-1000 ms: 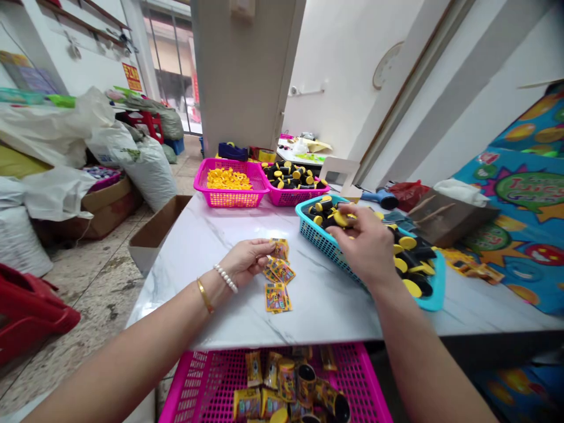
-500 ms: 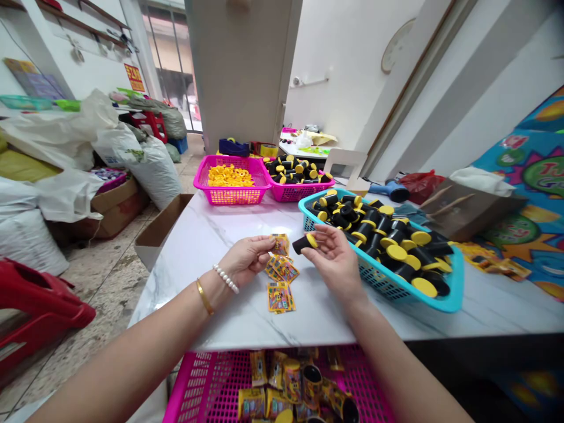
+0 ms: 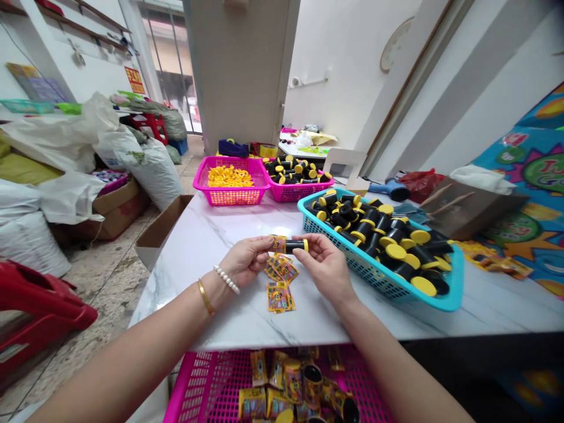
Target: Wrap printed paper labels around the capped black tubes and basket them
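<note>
My right hand pinches a small black tube with a yellow cap and holds it sideways above the white marble table. My left hand pinches a yellow printed sleeve label whose open end meets the black end of the tube. Several more yellow labels lie on the table just below my hands. A teal basket full of black tubes with yellow caps stands right of my right hand.
Two pink baskets stand at the far table edge, one with yellow caps, one with black tubes. A pink basket of labelled tubes sits below the near edge. Left are sacks, cardboard boxes and a red stool.
My right hand lifted a black tube out of the teal basket and carried it left to meet the label. My left hand raised a label off the pile.
</note>
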`<move>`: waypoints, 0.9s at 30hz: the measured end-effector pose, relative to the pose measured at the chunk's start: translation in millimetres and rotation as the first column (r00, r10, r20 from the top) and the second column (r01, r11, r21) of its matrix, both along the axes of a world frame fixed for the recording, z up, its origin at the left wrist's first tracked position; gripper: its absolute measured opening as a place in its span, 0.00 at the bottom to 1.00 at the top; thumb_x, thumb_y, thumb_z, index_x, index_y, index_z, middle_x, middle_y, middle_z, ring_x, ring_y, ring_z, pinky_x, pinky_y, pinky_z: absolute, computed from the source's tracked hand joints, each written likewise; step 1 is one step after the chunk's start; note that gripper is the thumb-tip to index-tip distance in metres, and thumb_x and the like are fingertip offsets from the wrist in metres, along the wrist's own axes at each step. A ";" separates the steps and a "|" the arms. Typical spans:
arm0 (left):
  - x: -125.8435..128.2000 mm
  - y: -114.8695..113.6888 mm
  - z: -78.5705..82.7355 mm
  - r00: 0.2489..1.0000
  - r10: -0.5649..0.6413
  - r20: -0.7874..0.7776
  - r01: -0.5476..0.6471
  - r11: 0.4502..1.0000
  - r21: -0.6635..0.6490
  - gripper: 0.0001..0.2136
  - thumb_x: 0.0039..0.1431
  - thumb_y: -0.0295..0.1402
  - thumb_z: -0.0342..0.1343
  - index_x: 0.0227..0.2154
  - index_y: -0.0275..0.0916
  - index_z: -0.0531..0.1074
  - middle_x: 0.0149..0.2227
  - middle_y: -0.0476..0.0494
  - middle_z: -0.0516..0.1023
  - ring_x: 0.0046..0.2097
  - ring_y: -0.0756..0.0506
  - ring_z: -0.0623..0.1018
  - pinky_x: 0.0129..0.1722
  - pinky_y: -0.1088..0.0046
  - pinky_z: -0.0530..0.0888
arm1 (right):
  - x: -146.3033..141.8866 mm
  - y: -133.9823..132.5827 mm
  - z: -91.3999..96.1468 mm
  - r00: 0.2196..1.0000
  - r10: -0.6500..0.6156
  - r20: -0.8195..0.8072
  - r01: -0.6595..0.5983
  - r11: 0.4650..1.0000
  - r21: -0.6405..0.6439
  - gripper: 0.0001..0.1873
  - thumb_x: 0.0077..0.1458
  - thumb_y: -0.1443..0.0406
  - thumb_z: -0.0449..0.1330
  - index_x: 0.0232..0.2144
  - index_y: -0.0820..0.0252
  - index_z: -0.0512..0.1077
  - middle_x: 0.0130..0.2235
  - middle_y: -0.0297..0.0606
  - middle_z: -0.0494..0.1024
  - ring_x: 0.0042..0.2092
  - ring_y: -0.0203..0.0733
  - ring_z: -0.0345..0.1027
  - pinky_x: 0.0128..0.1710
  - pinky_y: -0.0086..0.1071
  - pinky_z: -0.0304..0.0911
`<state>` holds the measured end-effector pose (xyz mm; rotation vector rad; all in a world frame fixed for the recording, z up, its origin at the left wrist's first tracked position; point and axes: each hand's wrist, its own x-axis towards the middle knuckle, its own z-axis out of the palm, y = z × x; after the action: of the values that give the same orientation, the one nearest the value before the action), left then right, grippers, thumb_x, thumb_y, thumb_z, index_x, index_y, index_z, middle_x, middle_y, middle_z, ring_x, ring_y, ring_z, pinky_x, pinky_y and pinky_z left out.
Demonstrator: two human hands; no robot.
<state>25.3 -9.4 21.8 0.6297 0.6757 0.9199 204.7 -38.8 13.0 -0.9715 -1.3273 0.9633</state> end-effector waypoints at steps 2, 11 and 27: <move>0.5 -0.7 -0.3 1.000 -0.029 -0.001 0.029 0.999 0.021 0.03 0.55 0.25 0.59 0.32 0.28 0.75 0.28 0.44 0.76 0.15 0.62 0.57 0.11 0.88 0.49 | -2.0 -1.3 -1.4 1.000 0.008 -0.016 -0.008 1.000 0.011 0.15 0.49 0.62 0.67 0.38 0.57 0.69 0.43 0.40 0.79 0.45 0.43 0.75 0.48 0.37 0.69; 1.9 1.0 -8.8 0.997 -0.072 -0.032 0.075 0.992 0.100 0.05 0.52 0.28 0.63 0.29 0.30 0.74 0.26 0.45 0.74 0.17 0.60 0.59 0.12 0.85 0.48 | -2.7 -3.9 -6.0 0.992 0.088 -0.095 -0.088 0.996 0.011 0.14 0.53 0.61 0.64 0.38 0.56 0.64 0.44 0.40 0.78 0.42 0.41 0.75 0.45 0.38 0.71; -1.5 -2.5 -5.8 0.945 -0.042 -0.323 0.193 0.870 0.454 0.20 0.46 0.35 0.68 0.42 0.33 0.74 0.32 0.44 0.76 0.26 0.53 0.71 0.27 0.76 0.66 | 0.4 -5.1 -2.2 0.995 0.094 0.037 -0.096 0.993 0.063 0.18 0.48 0.63 0.67 0.43 0.55 0.72 0.42 0.38 0.75 0.40 0.41 0.74 0.42 0.36 0.72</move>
<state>23.8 -11.9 16.0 1.2681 0.6731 0.8869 205.1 -43.9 10.7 -0.8854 -1.4355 0.9731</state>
